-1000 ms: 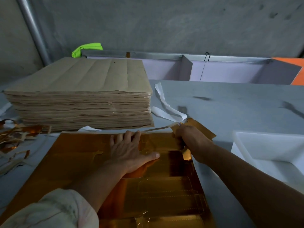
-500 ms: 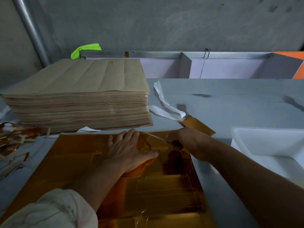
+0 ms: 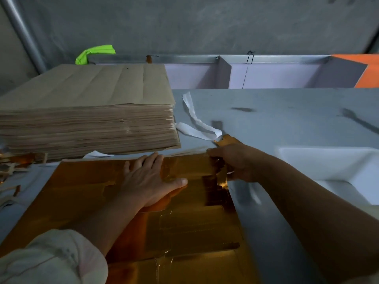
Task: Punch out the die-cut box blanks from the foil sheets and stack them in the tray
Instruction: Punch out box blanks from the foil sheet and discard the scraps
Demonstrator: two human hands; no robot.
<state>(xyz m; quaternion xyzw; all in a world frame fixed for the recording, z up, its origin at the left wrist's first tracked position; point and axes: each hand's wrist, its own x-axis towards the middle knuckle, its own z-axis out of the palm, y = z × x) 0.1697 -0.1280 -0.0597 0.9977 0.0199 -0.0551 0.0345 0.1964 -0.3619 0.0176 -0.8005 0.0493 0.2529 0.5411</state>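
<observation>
A gold foil sheet (image 3: 82,193) with die-cut box outlines lies flat on the grey table in front of me. My left hand (image 3: 149,179) presses flat on it near its far edge, fingers straight. My right hand (image 3: 235,162) grips the sheet's far right corner, fingers curled round a torn strip of waste edge (image 3: 188,151) that runs along the far side. A small gold offcut (image 3: 227,140) lies just beyond that hand. The white tray (image 3: 328,160) sits at the right, nothing visible inside it.
A tall stack of brown-backed sheets (image 3: 88,111) stands at the back left. White paper strips (image 3: 196,124) lie beside it. Gold and brown scraps (image 3: 12,167) litter the left edge. Grey partitioned bins (image 3: 225,72) line the wall, with a green rag (image 3: 94,53) and an orange panel (image 3: 365,70).
My right hand went left along the far edge with the waste strip, then came back to the far right corner. My left hand stays pressed on the sheet.
</observation>
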